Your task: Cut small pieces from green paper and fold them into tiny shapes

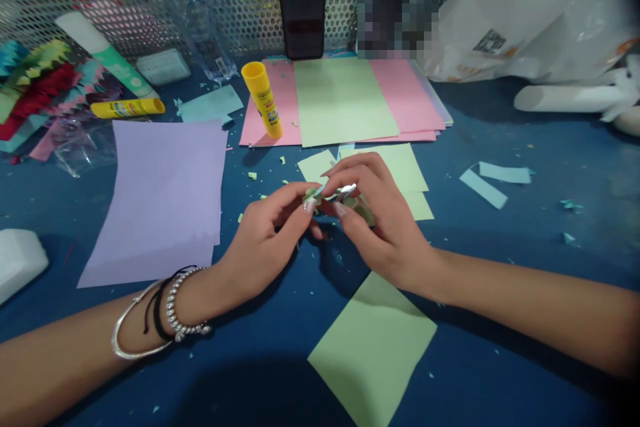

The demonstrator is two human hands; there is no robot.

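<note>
Over the middle of the blue table, my left hand (273,233) pinches a small piece of green paper (311,196) between thumb and fingers. My right hand (383,220) meets it there, its fingers curled and closed at the same piece. A thin shiny silver thing (347,192) shows between the right thumb and fingers; its kind is too hidden to tell. Light green sheets (407,170) lie just behind the right hand. Below it, a green paper square (375,347) rests turned like a diamond.
A purple sheet (165,200) lies left. Behind are an upright yellow glue stick (263,100), a pink paper stack (413,100), a phone (303,3) against a metal mesh and a white plastic bag (530,13). Blue strips (505,173) lie right; paper scraps are scattered about.
</note>
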